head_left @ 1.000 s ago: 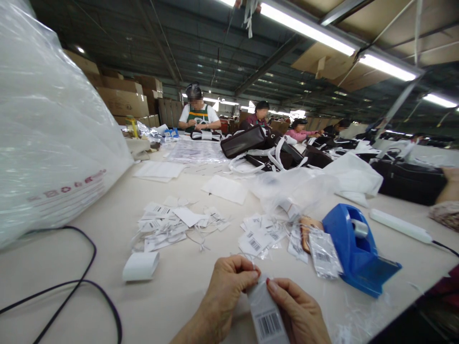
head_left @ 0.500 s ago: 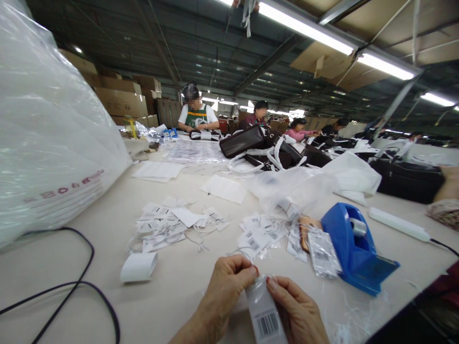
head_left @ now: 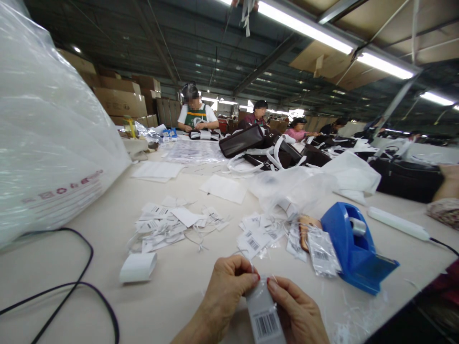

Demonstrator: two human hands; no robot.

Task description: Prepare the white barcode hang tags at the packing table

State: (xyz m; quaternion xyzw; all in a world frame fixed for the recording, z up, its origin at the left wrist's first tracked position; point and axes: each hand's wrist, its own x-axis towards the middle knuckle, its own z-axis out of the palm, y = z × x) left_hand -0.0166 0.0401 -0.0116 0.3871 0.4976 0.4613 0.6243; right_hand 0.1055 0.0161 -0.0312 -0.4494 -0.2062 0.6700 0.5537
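Between my two hands is a white barcode tag in a clear plastic sleeve, its barcode end toward me. My left hand pinches the tag's upper left end, where a thin string loops out. My right hand grips its right edge, thumb on the front and the other fingers partly hidden behind. Beyond them lies a pile of barcode tags, and further left a larger heap of stringed tags. Sleeved tags rest against a blue tape dispenser on the right.
A curled white label strip and black cable lie left, below a big plastic bag. Dark handbags and plastic wrapping cover the far side. Co-workers sit beyond; someone's arm reaches in at right.
Hardly anything differs. My hands keep their hold on the tag, with only a slight shift of the fingers at its top end.
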